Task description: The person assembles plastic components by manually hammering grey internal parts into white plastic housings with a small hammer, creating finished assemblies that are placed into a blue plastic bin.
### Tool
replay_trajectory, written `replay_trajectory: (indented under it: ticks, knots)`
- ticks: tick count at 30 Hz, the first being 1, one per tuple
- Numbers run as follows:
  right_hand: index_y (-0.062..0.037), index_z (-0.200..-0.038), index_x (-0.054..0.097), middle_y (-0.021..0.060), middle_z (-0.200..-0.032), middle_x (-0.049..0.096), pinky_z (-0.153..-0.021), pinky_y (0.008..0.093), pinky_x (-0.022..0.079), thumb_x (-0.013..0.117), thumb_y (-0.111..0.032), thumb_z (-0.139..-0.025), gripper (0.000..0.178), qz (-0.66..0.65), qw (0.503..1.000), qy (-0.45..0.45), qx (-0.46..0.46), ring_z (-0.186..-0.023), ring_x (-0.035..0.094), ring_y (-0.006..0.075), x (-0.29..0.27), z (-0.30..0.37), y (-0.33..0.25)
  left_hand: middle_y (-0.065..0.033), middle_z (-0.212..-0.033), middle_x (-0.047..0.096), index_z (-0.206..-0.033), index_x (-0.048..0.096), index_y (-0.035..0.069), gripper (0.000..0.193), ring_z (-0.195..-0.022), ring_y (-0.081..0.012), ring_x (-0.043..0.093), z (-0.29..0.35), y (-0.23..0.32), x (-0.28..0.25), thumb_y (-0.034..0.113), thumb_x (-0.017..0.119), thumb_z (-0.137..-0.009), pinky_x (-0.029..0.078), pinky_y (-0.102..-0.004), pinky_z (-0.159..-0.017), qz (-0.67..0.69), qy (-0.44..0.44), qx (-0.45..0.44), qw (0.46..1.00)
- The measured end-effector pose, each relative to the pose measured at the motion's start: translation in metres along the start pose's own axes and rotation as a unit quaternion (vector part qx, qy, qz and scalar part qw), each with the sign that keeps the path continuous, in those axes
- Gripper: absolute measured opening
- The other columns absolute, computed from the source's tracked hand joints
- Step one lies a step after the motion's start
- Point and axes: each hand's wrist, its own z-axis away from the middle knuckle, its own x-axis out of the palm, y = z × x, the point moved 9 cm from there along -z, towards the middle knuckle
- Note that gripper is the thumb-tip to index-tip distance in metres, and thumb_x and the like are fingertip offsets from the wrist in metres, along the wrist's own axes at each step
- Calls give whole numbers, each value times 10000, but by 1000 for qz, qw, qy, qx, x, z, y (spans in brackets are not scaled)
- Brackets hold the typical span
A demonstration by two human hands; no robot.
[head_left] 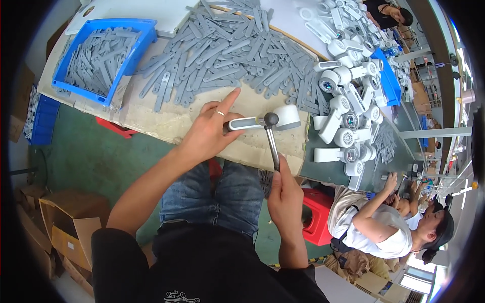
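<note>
My left hand [206, 130] is closed around the handle of a white handheld fan [289, 118], its index finger stretched out. A grey strip lies along that handle, and the rounded white end points right over the table. In my right hand [286, 197] is a small hammer [273, 144] with a metal shaft. Its dark round head covers the middle of the fan; whether the two touch I cannot tell. Just beyond my hands is a heap of loose grey strips [217, 55], each long and flat with rounded ends.
A blue tray [123, 83] of grey strips stands at the table's left. White handheld fans [348, 108] are piled on the right, beside a blue bin [388, 81]. A red stool [319, 217] and a co-worker in a white shirt [386, 230] are at the right. Cardboard boxes [70, 222] stand lower left.
</note>
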Motion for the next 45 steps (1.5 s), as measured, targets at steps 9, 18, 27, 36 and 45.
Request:
replay_trajectory:
  ticks: [9, 18, 27, 36, 45]
  knots:
    - [-87, -1452, 558, 136, -821, 632, -576, 428, 497, 588, -64, -984, 469, 53, 996, -24, -69, -643, 631, 332, 4, 10, -31, -48, -1085, 775, -1608, 264, 91, 964, -1089, -298, 599, 6, -7, 5, 83, 807, -812, 376, -408, -1092, 17, 2, 2, 1000]
    - [-10, -1476, 511, -34, -720, 519, -518, 202, 361, 502, -254, -1101, 448, -294, 955, 32, 19, -582, 453, 42, 1, -5, 34, -83, -1016, 766, -1262, 717, 65, 444, -828, -253, 663, -4, 4, -3, 147, 829, -839, 450, -375, -982, 8, -29, -29, 999]
    - [-100, -1520, 465, -47, -673, 443, -428, 215, 268, 447, -321, -1122, 455, -436, 898, 33, 45, -486, 351, 32, 28, -62, 79, -8, -1091, 720, -1283, 679, 72, 385, -926, -110, 649, 16, -26, -38, 310, 720, -983, 521, -266, -787, 607, 83, -378, 694]
    - [-43, -1500, 470, -40, -650, 444, -431, 218, 288, 425, -286, -1126, 448, -398, 917, 23, 25, -490, 367, 40, 33, -58, 81, -9, -1209, 687, -1403, 581, 5, 500, -1045, -86, 604, -57, -74, -174, 215, 732, -975, 473, -249, -890, 422, 252, -269, 828]
    - [30, -1394, 549, -30, -653, 540, -477, 215, 354, 481, -260, -1089, 426, -335, 939, 63, 52, -510, 468, 46, 27, -45, 90, -53, -1025, 712, -1342, 630, -46, 539, -857, -124, 637, -263, -195, -281, 232, 796, -912, 512, -281, -794, 221, 374, -183, 882]
